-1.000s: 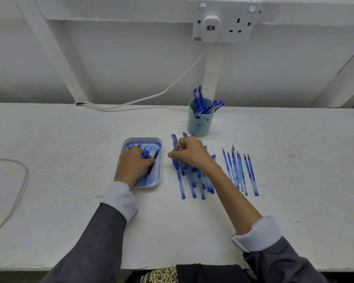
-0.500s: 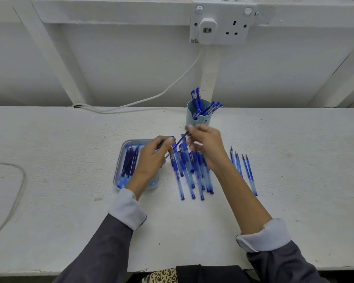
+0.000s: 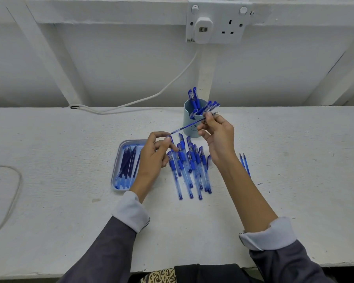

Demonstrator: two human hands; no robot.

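Note:
My right hand [image 3: 218, 137] is raised in front of the pale blue cup [image 3: 186, 128] and pinches a thin blue refill [image 3: 189, 126], which slants down to the left. My left hand [image 3: 152, 155] hovers beside the refill's lower end with loosely curled fingers; I see nothing in its grip. Between the hands, several capped blue pens [image 3: 187, 170] lie in a loose pile on the white table [image 3: 305, 180]. A small blue tray [image 3: 115, 170], partly behind my left hand, holds several dark blue refills [image 3: 127, 166]. More capped pens stand in the cup.
Loose refills [image 3: 244, 163] lie right of my right forearm, partly hidden by it. A wall socket [image 3: 215, 23] with a white plug hangs above, and its cable [image 3: 131, 103] runs down to the table's back edge. Another cable [image 3: 14, 190] loops at the far left.
My left hand left the tray with a refill and met my right hand above the pens. My right hand now has the refill and has lifted it toward the cup.

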